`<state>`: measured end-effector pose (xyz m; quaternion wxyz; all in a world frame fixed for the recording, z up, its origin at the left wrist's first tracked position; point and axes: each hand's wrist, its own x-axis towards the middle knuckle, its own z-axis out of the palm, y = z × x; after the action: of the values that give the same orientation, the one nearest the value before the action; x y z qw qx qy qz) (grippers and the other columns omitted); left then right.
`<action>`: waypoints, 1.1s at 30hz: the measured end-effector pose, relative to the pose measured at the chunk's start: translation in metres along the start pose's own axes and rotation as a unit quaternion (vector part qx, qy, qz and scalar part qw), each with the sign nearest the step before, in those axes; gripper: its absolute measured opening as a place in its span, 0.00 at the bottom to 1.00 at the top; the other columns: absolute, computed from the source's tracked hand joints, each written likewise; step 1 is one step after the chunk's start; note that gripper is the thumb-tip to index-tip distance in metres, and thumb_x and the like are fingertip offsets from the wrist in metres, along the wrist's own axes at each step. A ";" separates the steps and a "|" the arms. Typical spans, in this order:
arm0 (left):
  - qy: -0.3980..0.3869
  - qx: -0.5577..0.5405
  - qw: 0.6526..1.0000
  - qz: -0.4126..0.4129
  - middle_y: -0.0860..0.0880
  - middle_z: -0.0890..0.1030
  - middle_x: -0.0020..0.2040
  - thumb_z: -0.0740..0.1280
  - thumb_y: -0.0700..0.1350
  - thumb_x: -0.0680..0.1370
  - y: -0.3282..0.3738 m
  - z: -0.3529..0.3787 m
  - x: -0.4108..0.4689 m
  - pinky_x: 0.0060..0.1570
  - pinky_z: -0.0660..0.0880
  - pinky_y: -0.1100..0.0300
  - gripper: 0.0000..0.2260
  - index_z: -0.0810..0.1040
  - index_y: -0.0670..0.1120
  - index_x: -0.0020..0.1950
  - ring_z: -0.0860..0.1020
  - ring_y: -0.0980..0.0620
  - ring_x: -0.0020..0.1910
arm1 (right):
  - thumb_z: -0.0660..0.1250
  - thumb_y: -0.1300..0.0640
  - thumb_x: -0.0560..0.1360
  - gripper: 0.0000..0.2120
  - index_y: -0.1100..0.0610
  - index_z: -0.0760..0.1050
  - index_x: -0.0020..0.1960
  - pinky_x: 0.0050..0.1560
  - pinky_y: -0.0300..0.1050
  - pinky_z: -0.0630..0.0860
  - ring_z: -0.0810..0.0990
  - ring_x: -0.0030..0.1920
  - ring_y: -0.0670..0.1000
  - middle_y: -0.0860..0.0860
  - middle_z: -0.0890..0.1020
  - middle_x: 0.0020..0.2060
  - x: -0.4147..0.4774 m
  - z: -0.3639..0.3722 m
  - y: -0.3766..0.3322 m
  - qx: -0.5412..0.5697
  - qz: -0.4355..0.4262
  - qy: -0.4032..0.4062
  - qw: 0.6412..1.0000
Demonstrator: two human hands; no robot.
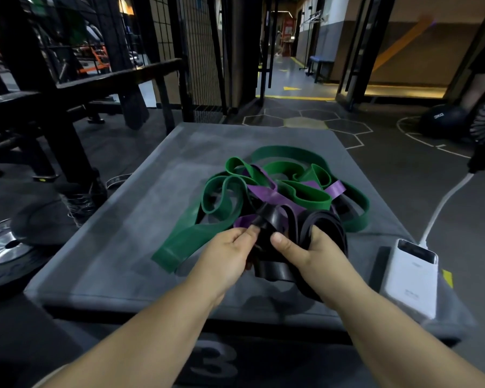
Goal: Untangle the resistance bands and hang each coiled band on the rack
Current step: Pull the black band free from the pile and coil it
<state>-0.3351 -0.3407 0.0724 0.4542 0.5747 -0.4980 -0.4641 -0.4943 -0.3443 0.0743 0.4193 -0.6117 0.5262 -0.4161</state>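
Note:
A tangle of resistance bands lies on a grey padded box (118,247). Wide green bands (221,197) loop across the pile, a purple band (266,193) threads through the middle, and a black band (328,222) sits at the near side, partly coiled. My left hand (224,259) pinches a strand of the black band between thumb and fingers. My right hand (308,256) grips the black coil, thumb on top and fingers curled round its far side. Where the bands cross under my hands is hidden.
A white power bank (409,278) with a white cable (443,205) lies on the box's right corner. A black metal rack (67,88) stands at the left, a weight plate (3,247) on the floor beside it. A person and a black ball (443,119) are at far right.

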 end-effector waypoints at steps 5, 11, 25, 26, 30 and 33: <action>0.033 -0.022 0.999 -0.005 0.39 0.84 0.42 0.65 0.54 0.79 0.001 0.001 0.001 0.49 0.77 0.41 0.16 0.81 0.42 0.42 0.81 0.37 0.45 | 0.75 0.31 0.54 0.31 0.45 0.76 0.53 0.60 0.45 0.76 0.81 0.53 0.40 0.41 0.85 0.49 -0.003 0.000 -0.002 -0.035 0.026 -0.092 0.995; 0.055 0.005 0.998 0.009 0.40 0.84 0.44 0.65 0.58 0.75 -0.001 0.001 0.003 0.53 0.76 0.42 0.19 0.81 0.41 0.44 0.81 0.39 0.48 | 0.84 0.48 0.59 0.22 0.45 0.78 0.49 0.59 0.48 0.78 0.83 0.50 0.42 0.41 0.86 0.45 -0.003 0.000 -0.003 -0.035 0.035 -0.113 0.992; 0.043 0.103 0.993 0.036 0.46 0.77 0.32 0.64 0.52 0.79 -0.001 -0.016 0.012 0.35 0.70 0.55 0.18 0.77 0.38 0.41 0.74 0.51 0.31 | 0.83 0.46 0.58 0.25 0.49 0.71 0.44 0.31 0.31 0.66 0.76 0.36 0.40 0.44 0.80 0.37 0.006 -0.022 -0.013 -0.239 0.011 -0.039 0.970; 0.048 0.110 0.992 0.038 0.46 0.76 0.31 0.64 0.52 0.79 0.000 -0.016 0.012 0.34 0.69 0.56 0.18 0.76 0.37 0.40 0.73 0.52 0.31 | 0.84 0.47 0.58 0.26 0.48 0.69 0.44 0.31 0.30 0.67 0.75 0.37 0.38 0.42 0.78 0.38 0.004 -0.020 -0.014 -0.234 0.013 -0.041 0.971; 0.029 0.026 0.999 0.002 0.46 0.78 0.36 0.64 0.49 0.80 0.006 -0.014 0.009 0.32 0.69 0.60 0.16 0.78 0.34 0.47 0.75 0.54 0.30 | 0.82 0.46 0.60 0.26 0.50 0.69 0.46 0.38 0.39 0.76 0.77 0.41 0.44 0.44 0.78 0.41 0.002 -0.013 -0.008 -0.300 0.006 -0.060 0.952; -0.011 -0.033 0.998 -0.045 0.47 0.79 0.37 0.65 0.46 0.80 0.012 -0.015 0.006 0.31 0.70 0.62 0.10 0.78 0.42 0.44 0.76 0.54 0.30 | 0.83 0.47 0.59 0.28 0.52 0.72 0.50 0.37 0.38 0.74 0.78 0.42 0.44 0.45 0.80 0.41 0.007 -0.021 -0.002 -0.291 0.012 -0.054 0.955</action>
<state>-0.3214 -0.3472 0.0862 0.4464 0.5757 -0.4612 -0.5065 -0.5127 -0.3529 0.0827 0.2561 -0.7222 0.6087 -0.2060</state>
